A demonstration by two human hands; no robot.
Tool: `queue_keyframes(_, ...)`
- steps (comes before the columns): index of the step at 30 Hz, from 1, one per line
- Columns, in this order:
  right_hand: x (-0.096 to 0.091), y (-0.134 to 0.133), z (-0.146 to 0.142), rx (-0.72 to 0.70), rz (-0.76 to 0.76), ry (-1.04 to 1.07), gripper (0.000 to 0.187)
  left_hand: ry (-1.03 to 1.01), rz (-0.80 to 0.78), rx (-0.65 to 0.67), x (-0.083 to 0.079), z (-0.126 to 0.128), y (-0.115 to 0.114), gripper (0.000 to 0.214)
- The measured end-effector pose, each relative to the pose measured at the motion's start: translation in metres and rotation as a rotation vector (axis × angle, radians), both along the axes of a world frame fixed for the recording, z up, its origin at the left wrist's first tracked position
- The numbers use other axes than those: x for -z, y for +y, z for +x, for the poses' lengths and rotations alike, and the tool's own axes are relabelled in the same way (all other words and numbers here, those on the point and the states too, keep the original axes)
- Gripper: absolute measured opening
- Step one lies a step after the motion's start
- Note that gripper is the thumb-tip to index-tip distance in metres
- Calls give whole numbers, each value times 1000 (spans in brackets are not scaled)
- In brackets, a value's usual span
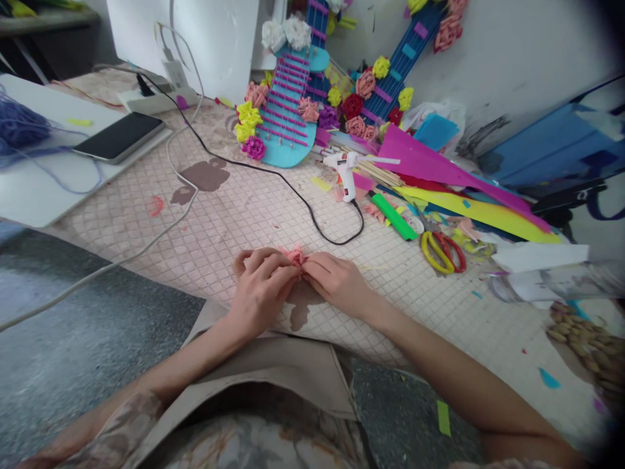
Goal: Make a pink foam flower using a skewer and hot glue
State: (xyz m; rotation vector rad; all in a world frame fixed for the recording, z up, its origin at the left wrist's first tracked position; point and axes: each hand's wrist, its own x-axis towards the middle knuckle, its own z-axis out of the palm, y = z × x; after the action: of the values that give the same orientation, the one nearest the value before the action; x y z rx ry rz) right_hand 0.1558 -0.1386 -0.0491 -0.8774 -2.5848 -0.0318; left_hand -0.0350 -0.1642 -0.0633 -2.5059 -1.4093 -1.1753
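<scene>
My left hand (pixel 261 283) and my right hand (pixel 334 280) meet on the tiled floor mat (pixel 234 208), fingers pinched together on a small pink foam flower (pixel 295 256). Only the flower's top shows between the fingertips. Both hands rest low on the mat, just beyond my lap. A white glue gun (pixel 346 172) lies beyond them with its black cord (pixel 273 179) looping across the mat.
Yellow and red scissors (pixel 442 251) and a green marker (pixel 398 218) lie to the right, by pink and yellow foam sheets (pixel 454 176). Blue guitar-shaped pieces with foam roses (pixel 288 104) lean at the back. A phone (pixel 120 135) lies on a white board at left.
</scene>
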Motion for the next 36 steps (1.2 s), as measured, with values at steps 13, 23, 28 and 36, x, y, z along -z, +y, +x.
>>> queue_keyframes(13, -3, -2, -3, -5, 8, 81, 17, -40, -127, 3, -1, -3, -1, 6)
queue_keyframes(23, 2, -1, -5, -14, 20, 49, 23, -35, -132, 4, -4, -4, -3, 8)
queue_keyframes(28, 5, 0, -4, -41, 30, 52, 21, -37, -133, -4, -1, -5, -4, 7)
queue_keyframes(36, 2, -3, -5, 17, -23, 74, 22, 2, -128, -1, -4, -6, -5, 10)
